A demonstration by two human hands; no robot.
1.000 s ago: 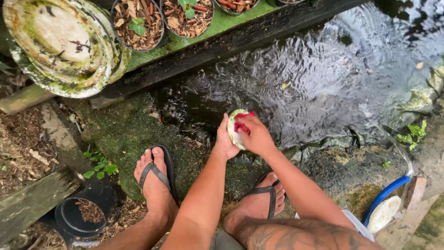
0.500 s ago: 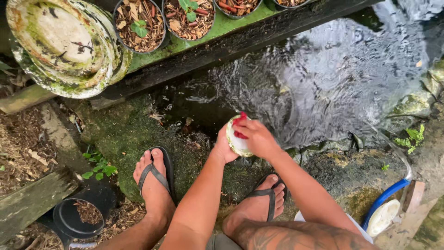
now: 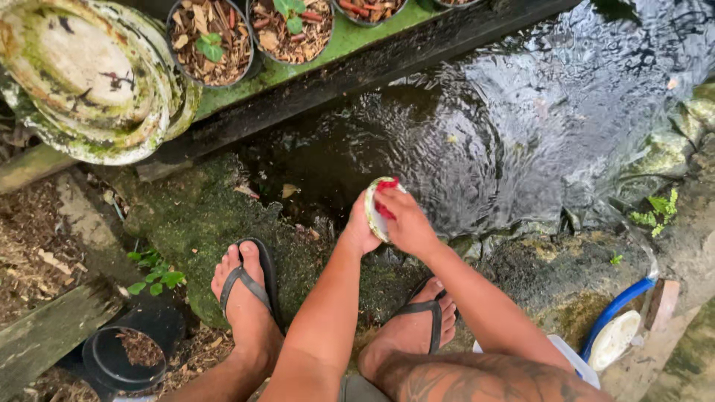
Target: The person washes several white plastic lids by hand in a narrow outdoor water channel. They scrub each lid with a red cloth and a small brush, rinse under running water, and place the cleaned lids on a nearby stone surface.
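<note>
Over the rippling water (image 3: 536,126) at the mossy stone edge (image 3: 201,223), the small white dish (image 3: 375,211) is looking wet and could be slipping loose into the pool. The left hand (image 3: 359,231) is cupping it from behind; the right hand (image 3: 406,222) is curling closed over its face.

Left hand (image 3: 360,229), right hand (image 3: 408,223) cupped together

The small round dish (image 3: 375,209) was pale, its rim edged with green grime (algae or moss, hard to tell). It stood tilted on edge, held just above the rippling dark water.
</note>
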